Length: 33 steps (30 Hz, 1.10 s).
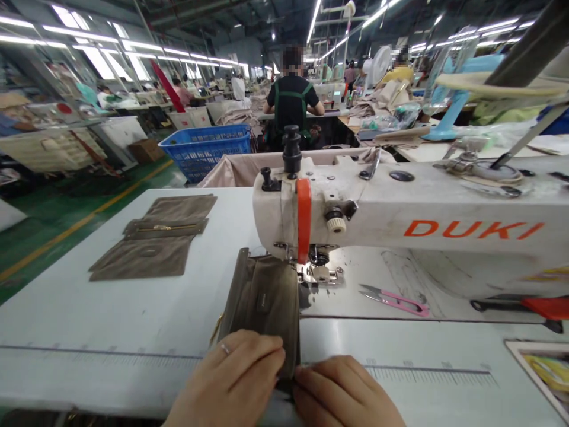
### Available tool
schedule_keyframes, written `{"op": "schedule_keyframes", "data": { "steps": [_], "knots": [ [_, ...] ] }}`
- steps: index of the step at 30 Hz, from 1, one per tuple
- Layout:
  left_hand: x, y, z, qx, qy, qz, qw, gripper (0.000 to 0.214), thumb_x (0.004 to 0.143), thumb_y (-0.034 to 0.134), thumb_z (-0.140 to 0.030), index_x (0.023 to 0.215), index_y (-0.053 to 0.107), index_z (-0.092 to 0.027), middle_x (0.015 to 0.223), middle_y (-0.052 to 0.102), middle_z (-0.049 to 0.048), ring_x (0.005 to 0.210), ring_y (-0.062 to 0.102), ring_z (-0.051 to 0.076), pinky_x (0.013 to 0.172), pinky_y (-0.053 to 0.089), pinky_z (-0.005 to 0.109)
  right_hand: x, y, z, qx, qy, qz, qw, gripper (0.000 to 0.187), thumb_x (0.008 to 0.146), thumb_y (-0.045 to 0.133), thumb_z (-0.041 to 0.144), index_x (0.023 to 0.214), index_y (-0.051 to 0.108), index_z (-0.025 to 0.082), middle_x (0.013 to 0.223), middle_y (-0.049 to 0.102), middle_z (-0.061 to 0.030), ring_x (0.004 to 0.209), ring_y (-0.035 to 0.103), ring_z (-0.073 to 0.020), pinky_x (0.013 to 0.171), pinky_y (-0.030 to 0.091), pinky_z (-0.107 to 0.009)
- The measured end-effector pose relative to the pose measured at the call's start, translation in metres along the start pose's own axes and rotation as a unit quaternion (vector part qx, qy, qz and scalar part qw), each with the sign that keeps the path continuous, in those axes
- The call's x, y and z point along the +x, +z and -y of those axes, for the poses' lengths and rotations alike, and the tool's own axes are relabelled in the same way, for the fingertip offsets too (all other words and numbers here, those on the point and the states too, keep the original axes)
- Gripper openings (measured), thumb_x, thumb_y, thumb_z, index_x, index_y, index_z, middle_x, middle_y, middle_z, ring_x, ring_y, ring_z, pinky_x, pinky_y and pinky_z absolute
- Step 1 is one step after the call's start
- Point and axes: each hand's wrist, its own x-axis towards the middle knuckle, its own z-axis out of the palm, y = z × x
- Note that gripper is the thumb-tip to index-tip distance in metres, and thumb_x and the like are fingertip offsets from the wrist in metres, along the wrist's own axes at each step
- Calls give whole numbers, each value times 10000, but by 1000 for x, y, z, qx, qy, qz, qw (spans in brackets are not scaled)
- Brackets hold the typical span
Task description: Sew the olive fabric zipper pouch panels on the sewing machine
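An olive-brown fabric pouch piece [275, 296] lies under the head of a white sewing machine [373, 207], its right edge along the presser foot [322, 274]. It bears a small dark label, and a gold zipper end sticks out at its left. My left hand [235, 373] rests over the lower part of the piece, its fingers bent together and gripping near the right edge; its thumb is hidden. At the bottom right corner, my right hand [344, 391] pinches the fabric edge with closed fingers.
Another olive-brown zippered piece [153, 237] lies flat on the table [57, 314] at left. Pink-handled thread snips [395, 298] and a red-and-black tool [528, 307] lie right of the needle. Behind the table stand a blue basket [207, 148] and a seated co-worker [291, 98].
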Motion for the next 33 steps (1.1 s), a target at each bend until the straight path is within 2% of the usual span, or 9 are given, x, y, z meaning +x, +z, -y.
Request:
{"op": "schedule_keyframes", "data": {
  "steps": [3,7,10,16,21,25,28,33],
  "knots": [
    [-1,0,-2,-41,-2,-43,998,325,1034,355,-106,1020,678,-145,1005,717,-3,920,605,135,884,466,234,2,-2,2,20,18,-6,1000,161,937,576,60,878,679,169,879,718,-13,755,636,-141,685,507,-260],
    [-10,13,-2,-109,-3,31,994,365,1046,300,-185,1071,663,-157,1022,684,51,895,595,174,844,510,281,5,-2,5,36,25,-23,999,205,946,533,49,845,681,149,810,700,-16,737,620,-152,664,487,-277],
    [-16,21,0,-141,-11,59,988,299,1015,352,-172,1094,640,-158,990,653,72,888,584,193,827,529,315,6,-5,5,35,19,-20,999,245,963,493,50,862,697,139,789,694,-22,737,614,-160,668,485,-287],
    [-22,19,2,-235,-46,91,967,240,994,430,-126,1133,612,-197,957,612,53,875,544,186,820,498,320,5,-9,6,52,37,-13,998,215,954,514,74,871,703,133,773,681,-31,728,598,-172,659,482,-300],
    [-26,21,4,-262,-55,131,955,227,985,433,-79,1090,608,-179,967,582,54,901,503,191,833,447,328,1,-11,5,77,39,1,996,208,953,499,69,910,695,123,797,683,-44,764,603,-178,690,495,-303],
    [-25,21,2,-250,-49,146,956,231,975,394,-54,1000,598,-161,942,570,52,879,484,193,840,440,346,-3,-12,4,89,46,14,995,207,981,486,117,920,684,122,841,690,-62,786,611,-183,692,504,-308],
    [-19,18,-1,-214,-43,121,968,264,975,359,-55,963,602,-155,934,580,58,873,501,190,832,469,329,-2,-10,3,59,42,11,997,204,991,492,135,939,689,126,931,706,-72,784,618,-176,683,502,-301],
    [-11,9,3,-79,-59,60,993,285,1000,383,-149,1145,626,-180,1036,622,74,939,565,195,847,531,294,1,-3,1,2,40,-23,999,222,926,523,35,890,692,175,926,723,-10,684,580,-142,592,475,-270]
  ]
}}
